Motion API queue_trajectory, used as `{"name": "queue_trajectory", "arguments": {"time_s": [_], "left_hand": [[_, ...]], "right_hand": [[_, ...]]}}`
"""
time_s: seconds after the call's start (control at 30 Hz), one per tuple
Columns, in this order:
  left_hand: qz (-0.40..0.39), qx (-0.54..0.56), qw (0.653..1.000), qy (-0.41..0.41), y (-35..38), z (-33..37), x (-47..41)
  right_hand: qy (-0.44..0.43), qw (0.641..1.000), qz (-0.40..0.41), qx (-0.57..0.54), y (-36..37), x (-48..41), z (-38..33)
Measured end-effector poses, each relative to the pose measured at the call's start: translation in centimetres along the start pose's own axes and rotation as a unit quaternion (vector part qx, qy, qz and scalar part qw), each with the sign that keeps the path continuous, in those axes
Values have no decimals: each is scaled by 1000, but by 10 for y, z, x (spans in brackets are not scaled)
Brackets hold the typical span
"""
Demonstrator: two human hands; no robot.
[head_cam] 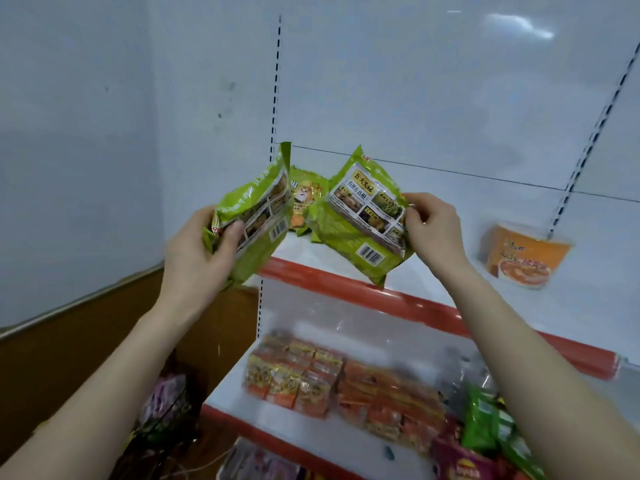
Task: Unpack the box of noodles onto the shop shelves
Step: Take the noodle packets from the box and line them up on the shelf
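Bare forearms closest, rising from both lower corners toward upper shelf [519, 306]. Left hand [194, 258] wrapped round green noodle packet [256, 216]: thumb pressed across printed back, fingers curled behind. Packet tilted, barcode toward camera, held in air at shelf's left end.

Right hand [433, 230] pinching right edge of second green packet [360, 216] between thumb and curled fingertips. Packet tilted, lower corner overlapping red front strip [346, 292]; contact with shelf not discernible.

Third green packet [304, 199] lying on upper shelf, between and behind the two held ones, near white back panel [415, 98].

Orange cup noodle tub [523, 258] on same shelf, well apart to right.

Lower shelf [235, 386]: rows of orange packets [311, 379], blurred; green bags [485, 420] and purple crisp bag [460, 462] at right end.
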State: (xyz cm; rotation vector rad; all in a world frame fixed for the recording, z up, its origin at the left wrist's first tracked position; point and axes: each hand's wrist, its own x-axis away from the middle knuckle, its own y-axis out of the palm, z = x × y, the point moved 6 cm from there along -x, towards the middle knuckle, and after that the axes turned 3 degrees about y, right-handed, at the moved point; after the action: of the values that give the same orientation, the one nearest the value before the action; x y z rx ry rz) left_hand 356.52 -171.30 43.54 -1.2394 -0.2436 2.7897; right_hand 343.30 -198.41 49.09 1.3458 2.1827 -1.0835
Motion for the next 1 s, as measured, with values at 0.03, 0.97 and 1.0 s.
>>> {"name": "queue_trajectory", "arguments": {"time_s": [0.03, 0.97, 1.0], "left_hand": [[4, -3, 1000, 6, 9, 1, -7], [-236, -238, 929, 159, 151, -75, -80], [-252, -231, 927, 156, 151, -76, -80]], "right_hand": [[0, 1000, -3, -2, -1, -12, 5], [30, 999, -28, 21, 52, -131, 86], [27, 999, -24, 23, 53, -130, 84]]}}
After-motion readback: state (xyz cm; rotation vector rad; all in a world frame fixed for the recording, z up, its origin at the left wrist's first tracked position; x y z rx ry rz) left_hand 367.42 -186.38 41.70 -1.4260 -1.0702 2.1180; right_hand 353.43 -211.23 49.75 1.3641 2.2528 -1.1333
